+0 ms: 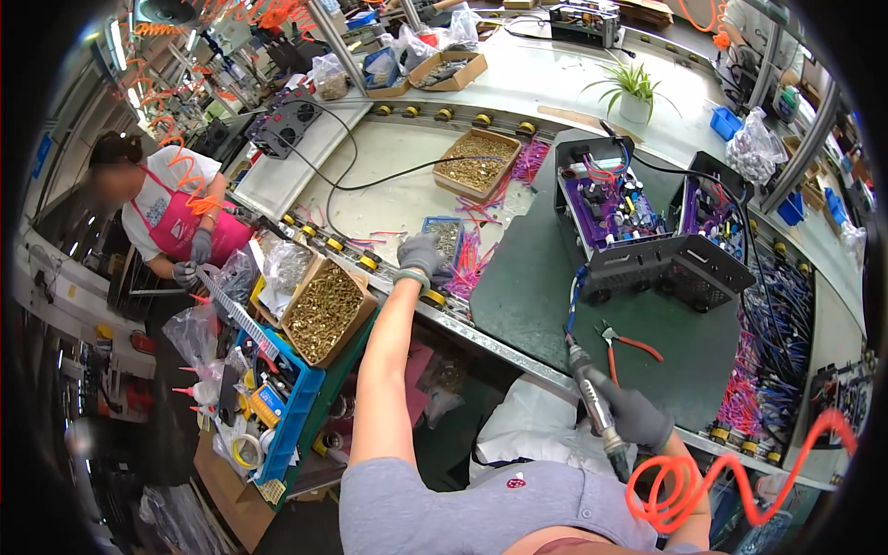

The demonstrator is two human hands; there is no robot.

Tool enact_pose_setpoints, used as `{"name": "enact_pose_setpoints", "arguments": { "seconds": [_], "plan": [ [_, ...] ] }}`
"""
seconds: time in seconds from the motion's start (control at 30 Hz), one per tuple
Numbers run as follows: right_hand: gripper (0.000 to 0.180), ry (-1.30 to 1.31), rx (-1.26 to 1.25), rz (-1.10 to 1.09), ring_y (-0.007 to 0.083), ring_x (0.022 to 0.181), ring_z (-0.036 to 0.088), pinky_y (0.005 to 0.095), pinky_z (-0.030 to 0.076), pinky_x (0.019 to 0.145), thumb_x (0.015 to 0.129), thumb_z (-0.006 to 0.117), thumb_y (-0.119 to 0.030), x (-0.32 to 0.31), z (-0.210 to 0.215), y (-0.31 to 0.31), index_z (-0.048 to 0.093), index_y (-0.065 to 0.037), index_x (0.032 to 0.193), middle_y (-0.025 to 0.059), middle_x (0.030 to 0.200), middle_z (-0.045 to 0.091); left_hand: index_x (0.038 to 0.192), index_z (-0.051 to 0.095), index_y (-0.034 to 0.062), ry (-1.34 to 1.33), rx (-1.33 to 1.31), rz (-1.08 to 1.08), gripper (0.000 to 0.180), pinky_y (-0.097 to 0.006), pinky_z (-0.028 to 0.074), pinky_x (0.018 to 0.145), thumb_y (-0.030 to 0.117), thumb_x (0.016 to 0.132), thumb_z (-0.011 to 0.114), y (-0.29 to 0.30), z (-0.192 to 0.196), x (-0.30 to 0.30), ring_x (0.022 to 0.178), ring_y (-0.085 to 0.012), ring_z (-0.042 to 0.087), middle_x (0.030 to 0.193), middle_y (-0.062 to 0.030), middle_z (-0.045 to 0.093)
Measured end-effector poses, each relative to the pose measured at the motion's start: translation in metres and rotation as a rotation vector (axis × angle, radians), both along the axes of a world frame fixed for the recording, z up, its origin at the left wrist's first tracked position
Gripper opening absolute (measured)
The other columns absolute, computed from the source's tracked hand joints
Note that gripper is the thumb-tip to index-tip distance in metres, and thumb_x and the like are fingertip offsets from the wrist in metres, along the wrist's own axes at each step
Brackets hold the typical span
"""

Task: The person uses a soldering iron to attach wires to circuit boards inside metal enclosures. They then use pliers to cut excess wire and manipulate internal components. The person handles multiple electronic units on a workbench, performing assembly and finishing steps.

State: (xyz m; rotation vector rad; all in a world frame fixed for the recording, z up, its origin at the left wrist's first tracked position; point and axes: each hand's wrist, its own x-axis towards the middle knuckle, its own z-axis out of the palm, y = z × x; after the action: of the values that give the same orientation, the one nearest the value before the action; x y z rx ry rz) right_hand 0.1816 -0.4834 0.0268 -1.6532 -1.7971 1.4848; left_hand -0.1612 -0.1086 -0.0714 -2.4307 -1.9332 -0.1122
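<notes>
Pneumatic screwdriver (592, 393), a slim grey metal tool, sits in the right hand (638, 418) at the near edge of the table (527, 296), its tip tilted up and away toward an open black electronics chassis (647, 240). The right hand, in a grey knit glove, is wrapped firmly around the tool's body. A coiled orange air hose (703, 481) loops from the tool's rear past the person's right side.

The left hand (422, 254), also gloved in grey, reaches far forward over a small blue tray of screws (448, 239); its fingers are curled down into the tray, though whether they pinch a screw cannot be told.

To do this well, it seems wise to take one screw only, with fingertips, and keep the driver steady and clear of the wiring meanwhile.

The chassis is perforated black metal holding purple circuit boards and coloured wires. It stands on a dark green mat, smooth and matte. Red-handled pliers (622, 344) lie on the mat just beside the driver. Cardboard boxes of brass-coloured screws (326, 310) rest to the left. Pink cable ties (474, 259) lie scattered near the tray. Another person in a pink apron (180, 227) works at far left.
</notes>
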Motion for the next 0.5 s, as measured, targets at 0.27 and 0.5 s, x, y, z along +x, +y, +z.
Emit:
{"name": "enact_pose_setpoints", "arguments": {
  "seconds": [0.27,0.5],
  "plan": [
    [0.083,0.784,-0.158,-0.171,0.0159,0.087,0.062,0.0299,0.053,0.077,0.086,0.065,-0.016,-0.006,-0.049,-0.02,0.016,-0.006,0.153,0.0084,0.101,0.061,0.096,0.074,0.0099,-0.109,-0.114,0.077,0.026,-0.047,0.054,0.083,0.027,0.082,0.061,0.019,-0.036,0.011,0.096,-0.0367,0.068,0.099,-0.0176,0.072],
    [0.08,0.907,-0.344,-0.619,0.0119,0.07,0.06,0.0254,0.05,0.057,0.089,0.064,-0.035,-0.03,-0.043,-0.007,0.026,-0.007,0.153,0.0102,0.093,0.06,0.095,0.075,0.0062,-0.672,-0.066,0.27,0.023,-0.04,0.054,0.073,0.024,0.086,0.062,0.041,-0.066,-0.028,0.078,-0.0297,0.07,0.086,-0.0166,0.073]
  ]
}}
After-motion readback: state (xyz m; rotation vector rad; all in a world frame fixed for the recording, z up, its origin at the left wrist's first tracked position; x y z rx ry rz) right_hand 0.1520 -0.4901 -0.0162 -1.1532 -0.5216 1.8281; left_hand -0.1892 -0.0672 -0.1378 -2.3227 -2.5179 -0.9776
